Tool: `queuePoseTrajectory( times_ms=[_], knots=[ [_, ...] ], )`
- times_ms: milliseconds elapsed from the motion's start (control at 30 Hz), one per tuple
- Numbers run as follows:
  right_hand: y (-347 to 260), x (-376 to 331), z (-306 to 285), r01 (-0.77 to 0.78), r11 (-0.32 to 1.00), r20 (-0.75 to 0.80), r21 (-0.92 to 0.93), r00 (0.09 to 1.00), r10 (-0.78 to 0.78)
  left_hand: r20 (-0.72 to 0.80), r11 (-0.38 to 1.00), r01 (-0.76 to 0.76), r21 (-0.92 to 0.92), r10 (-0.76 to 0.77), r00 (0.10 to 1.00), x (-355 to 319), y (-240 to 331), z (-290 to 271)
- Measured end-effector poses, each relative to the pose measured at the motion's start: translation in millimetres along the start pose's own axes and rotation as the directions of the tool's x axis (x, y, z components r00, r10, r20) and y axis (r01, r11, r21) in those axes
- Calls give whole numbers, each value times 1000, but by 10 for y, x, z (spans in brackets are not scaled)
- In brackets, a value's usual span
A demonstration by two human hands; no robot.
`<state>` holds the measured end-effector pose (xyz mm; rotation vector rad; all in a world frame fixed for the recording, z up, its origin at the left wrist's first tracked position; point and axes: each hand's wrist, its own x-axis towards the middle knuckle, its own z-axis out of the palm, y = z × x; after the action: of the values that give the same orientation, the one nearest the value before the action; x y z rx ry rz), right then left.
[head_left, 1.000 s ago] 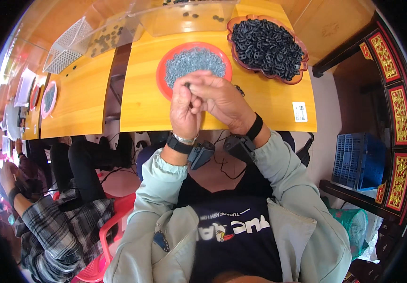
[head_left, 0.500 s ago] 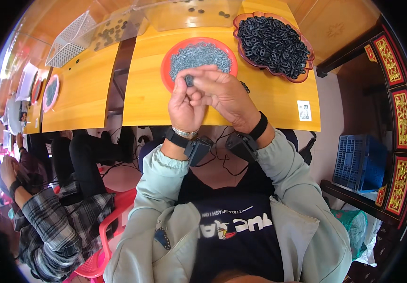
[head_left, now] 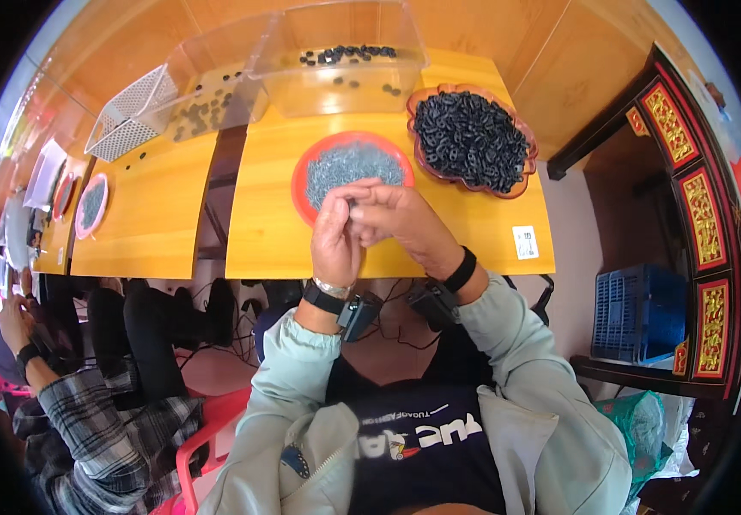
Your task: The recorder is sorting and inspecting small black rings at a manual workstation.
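Note:
My left hand (head_left: 336, 236) and my right hand (head_left: 399, 221) meet above the near rim of a red bowl (head_left: 299, 184) heaped with small silvery metal pieces (head_left: 345, 163). Between their fingertips sits a small dark round part (head_left: 352, 203), mostly covered by the fingers. The left thumb and fingers pinch it from one side. From the other side, the bent right fingers close in on it. Right of these, a brown scalloped dish (head_left: 512, 190) is piled with black parts (head_left: 469, 142) that have holes in them.
A clear plastic bin (head_left: 327, 94) with several black pieces stands at the back, beside a white perforated basket (head_left: 134, 112). A white label (head_left: 525, 242) lies on the yellow table (head_left: 267, 249). A co-worker in a plaid sleeve (head_left: 91, 412) sits left. A blue crate (head_left: 637, 313) is at right.
The view has tilted up, so table and bowls appear lower and the bin shows more. My hands stay together; the dark part, plainly visible before, is now mostly hidden by my fingers.

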<state>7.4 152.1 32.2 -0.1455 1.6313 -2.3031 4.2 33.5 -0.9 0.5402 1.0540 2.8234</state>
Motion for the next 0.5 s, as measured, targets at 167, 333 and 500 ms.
queuePoseTrajectory(
  times_ms=[167,333,500],
  knots=[
    [-543,242,-131,21,827,140,-562,988,70,-92,994,-94,61,100,991,53,152,-160],
    [-1339,1101,-508,327,710,-26,-624,899,-437,-129,994,-97,44,102,986,90,207,-161],
    [-1646,1038,-464,304,618,-59,-725,866,-496,-174,992,-125,26,128,976,106,261,-286]
  ],
)
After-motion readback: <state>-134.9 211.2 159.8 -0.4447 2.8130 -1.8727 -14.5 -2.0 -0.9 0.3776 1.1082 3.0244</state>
